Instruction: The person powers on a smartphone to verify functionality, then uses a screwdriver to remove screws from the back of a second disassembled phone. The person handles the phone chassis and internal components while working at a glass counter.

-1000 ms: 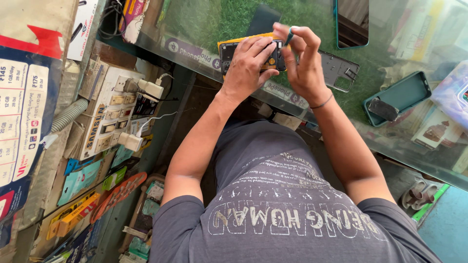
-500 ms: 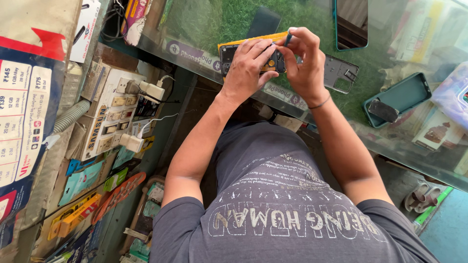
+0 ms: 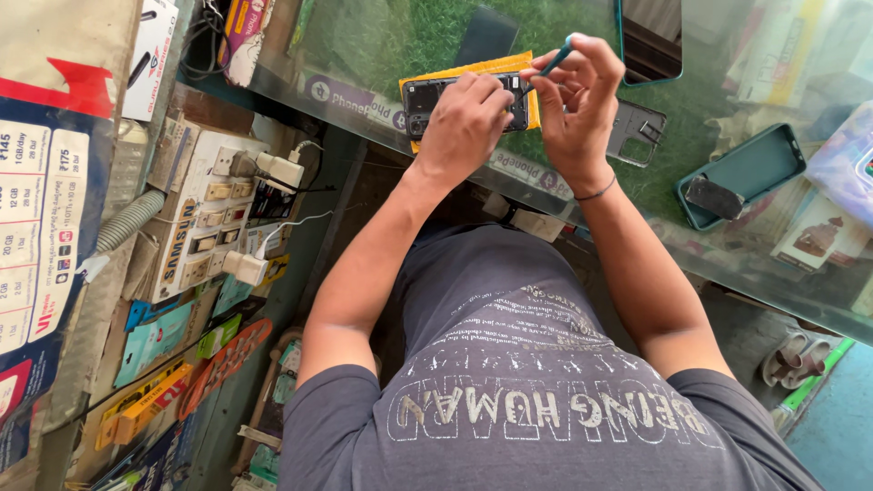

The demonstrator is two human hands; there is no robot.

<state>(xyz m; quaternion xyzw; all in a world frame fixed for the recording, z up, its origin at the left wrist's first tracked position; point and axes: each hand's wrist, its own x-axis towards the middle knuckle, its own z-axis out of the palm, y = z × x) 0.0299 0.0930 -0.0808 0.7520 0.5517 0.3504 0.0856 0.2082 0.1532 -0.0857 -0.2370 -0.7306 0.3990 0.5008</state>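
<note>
- Left hand [image 3: 464, 123]: palm down on an opened black smartphone with its back cover off [image 3: 427, 98]; fingers curled over its right half, pinning it in place.
- Right hand [image 3: 573, 109]: fingers pinched around a thin teal-handled tool [image 3: 556, 60]; the tool slants down toward the phone's right end, tip hidden behind the fingers.
- Phone lies lengthwise on a yellow rectangular cloth pad [image 3: 473, 67], which sits on the glass-topped bench [image 3: 364, 45] over a green grass-like lining.
- Just right of the right hand: a grey removed phone frame piece [image 3: 641, 127], flat on the glass.
- Further right: a teal phone case [image 3: 755, 168] with a small dark part lying in it.
- Far side: a teal-edged phone with dark screen [image 3: 653, 36].
- Left, below bench level: a white power strip with plugged white adapters [image 3: 209, 214].
</note>
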